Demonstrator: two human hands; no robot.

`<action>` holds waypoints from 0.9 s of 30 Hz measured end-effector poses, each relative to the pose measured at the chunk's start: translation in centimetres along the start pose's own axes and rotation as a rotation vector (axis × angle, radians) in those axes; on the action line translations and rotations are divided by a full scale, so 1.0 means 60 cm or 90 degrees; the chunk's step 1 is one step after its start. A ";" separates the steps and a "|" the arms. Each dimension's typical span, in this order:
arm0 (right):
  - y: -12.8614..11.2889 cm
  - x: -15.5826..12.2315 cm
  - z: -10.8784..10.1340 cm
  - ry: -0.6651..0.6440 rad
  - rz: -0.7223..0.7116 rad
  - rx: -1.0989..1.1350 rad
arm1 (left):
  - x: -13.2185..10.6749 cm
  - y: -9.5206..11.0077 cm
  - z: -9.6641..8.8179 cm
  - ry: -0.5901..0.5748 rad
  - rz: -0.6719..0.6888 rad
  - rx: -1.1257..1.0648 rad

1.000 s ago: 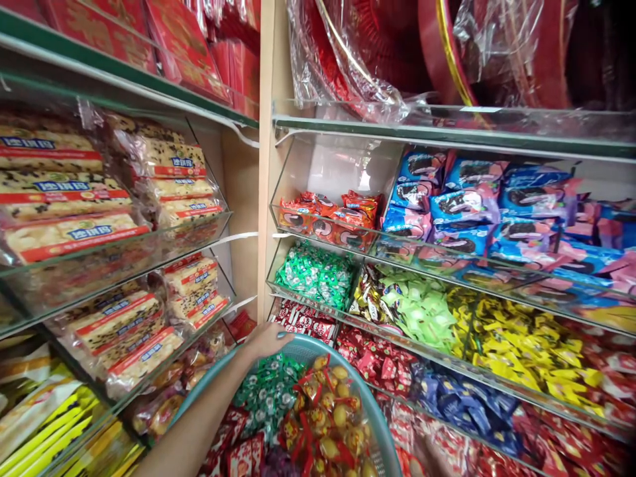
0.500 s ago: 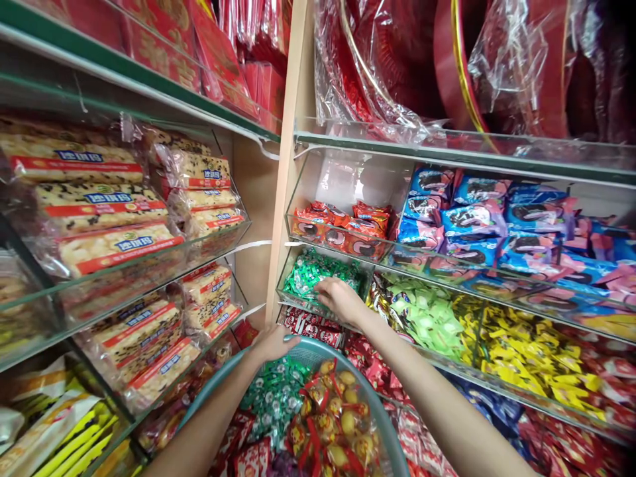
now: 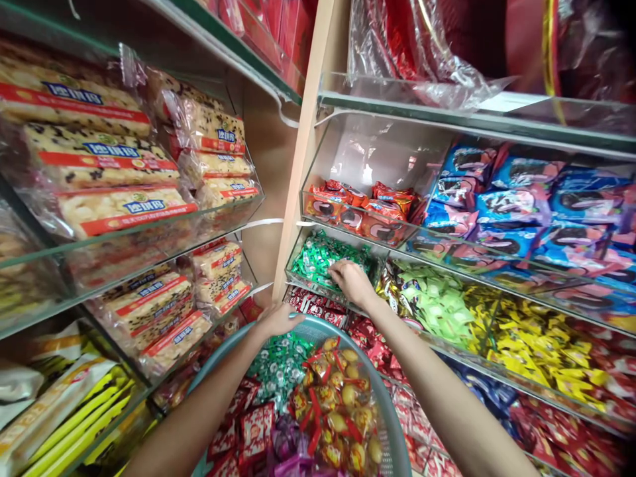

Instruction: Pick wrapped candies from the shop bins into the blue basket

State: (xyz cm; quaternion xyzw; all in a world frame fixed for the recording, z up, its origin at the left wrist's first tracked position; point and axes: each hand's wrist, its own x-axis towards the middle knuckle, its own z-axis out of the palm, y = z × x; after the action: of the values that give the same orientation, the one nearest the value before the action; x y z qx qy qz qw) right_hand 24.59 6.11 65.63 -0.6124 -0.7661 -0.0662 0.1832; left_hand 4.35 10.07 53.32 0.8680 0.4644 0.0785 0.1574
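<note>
Fingers [image 3: 336,270] of the right hand [image 3: 354,283] are bent and drawn close together at the green candies [image 3: 318,255] in the far bin; their tips are partly lost among the wrappers, so I cannot tell whether they pinch one. The left hand [image 3: 275,322] lies over the far left rim of the blue-green basket [image 3: 392,404], its thumb pointing right along the edge. Its other fingers are hard to make out, and how tightly they grip cannot be told.

The basket's near side is cut off by the bottom of the view, and the left forearm covers much of its left side. Inside, more green sweets [image 3: 281,364] lie at the far end, red-and-white packets [image 3: 256,427] at the left, purple sweets [image 3: 291,444] near the middle and gold sweets [image 3: 342,397] at the right. The right forearm crosses in front of the lower shelves, hiding part of the red sweets [image 3: 370,344] and the dark blue ones [image 3: 481,391].

A clear front panel edges the bin below the right hand, and the shelf of orange-red packets [image 3: 370,209] hangs just above. Right of the bin are pale green sweets [image 3: 434,305] and yellow sweets [image 3: 546,351]. Wrapped cakes [image 3: 109,156] fill the left shelves; the wrapped red goods [image 3: 447,40] at upper right are cut off and unclear.
</note>
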 end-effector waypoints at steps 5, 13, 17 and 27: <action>-0.036 -0.072 -0.039 0.157 -0.030 0.131 | 0.000 -0.002 -0.002 -0.010 -0.008 -0.018; -0.085 -0.158 0.104 -0.210 -0.095 -0.032 | -0.002 0.008 -0.006 -0.001 -0.017 -0.007; -0.087 -0.144 0.149 -0.247 -0.080 -0.135 | -0.005 0.010 -0.006 0.010 -0.016 0.003; -0.090 -0.123 0.073 -0.121 -0.065 -0.087 | -0.004 0.004 -0.002 0.012 -0.007 -0.008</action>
State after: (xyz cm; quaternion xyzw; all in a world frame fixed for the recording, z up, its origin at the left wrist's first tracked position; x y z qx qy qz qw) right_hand 19.88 -0.50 59.56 -0.5871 -0.8040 -0.0695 0.0638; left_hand 4.38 9.76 53.49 0.8637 0.4701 0.0885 0.1586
